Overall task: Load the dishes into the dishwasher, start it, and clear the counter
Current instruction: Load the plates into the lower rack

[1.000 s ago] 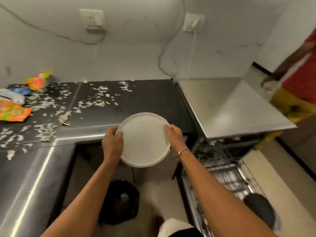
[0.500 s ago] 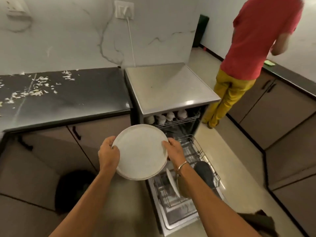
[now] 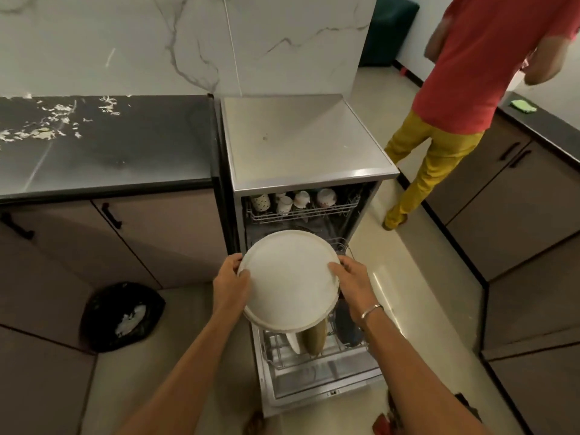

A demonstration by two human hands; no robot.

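1. So, this is mid-loading. The white plate hangs in the air over the pulled-out lower rack of the dishwasher, tilted and not in a slot yet.
2. The left hand grips the plate's left rim with curled fingers, and the right hand clamps the right rim the same way.
3. Next move, I reckon, is to tip it up on edge and lower it between free tines. A white dish and an olive dish already stand at the rack's front edge, with a dark bowl beside them. Any free rows are hidden under the plate.
4. Room is tight at the back. The upper rack of cups overhangs the lower rack's far edge. The open door juts into the floor, a black bin bag sits to the left, and another person stands well off to the right.
5. The worktop has scraps along its back left edge, so the clearing isn't done.
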